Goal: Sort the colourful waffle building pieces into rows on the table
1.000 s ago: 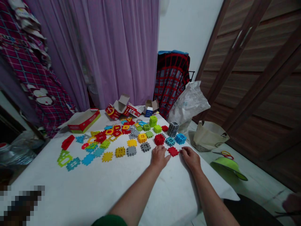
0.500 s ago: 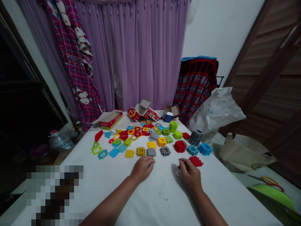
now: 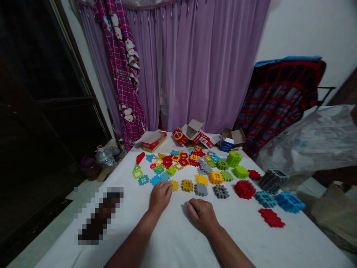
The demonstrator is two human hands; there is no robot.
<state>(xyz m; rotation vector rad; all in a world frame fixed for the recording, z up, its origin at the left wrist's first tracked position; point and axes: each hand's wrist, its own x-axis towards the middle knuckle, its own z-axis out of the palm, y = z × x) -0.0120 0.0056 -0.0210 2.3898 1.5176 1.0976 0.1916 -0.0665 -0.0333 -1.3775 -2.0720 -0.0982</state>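
Note:
My left hand point(image 3: 161, 196) is curled over the white-covered table, its fingertips beside a yellow interlocking tile point(image 3: 174, 185) and just below a light blue tile point(image 3: 156, 180). Closed in a loose fist, my right hand point(image 3: 203, 214) hovers low or rests over the cloth, below a grey tile point(image 3: 200, 190). Whether either hand holds anything is hidden by the fingers. Near them lie a mustard tile stack point(image 3: 187, 185) and a dark grey stack point(image 3: 221, 191). A red tile point(image 3: 271, 217) lies apart at the right.
Red point(image 3: 244, 189), teal point(image 3: 265, 199), blue point(image 3: 290, 202) and grey point(image 3: 273, 180) stacks stand on the right. Mixed loose pieces point(image 3: 184, 159) spread across the back. Opened cartons point(image 3: 154, 140) line the far edge. A plastic bag point(image 3: 309, 137) bulges beside the table.
The view has turned left, so the table things appear farther right. My left hand has moved left along the tiles. My right hand has moved left, away from the red tile, and closed more.

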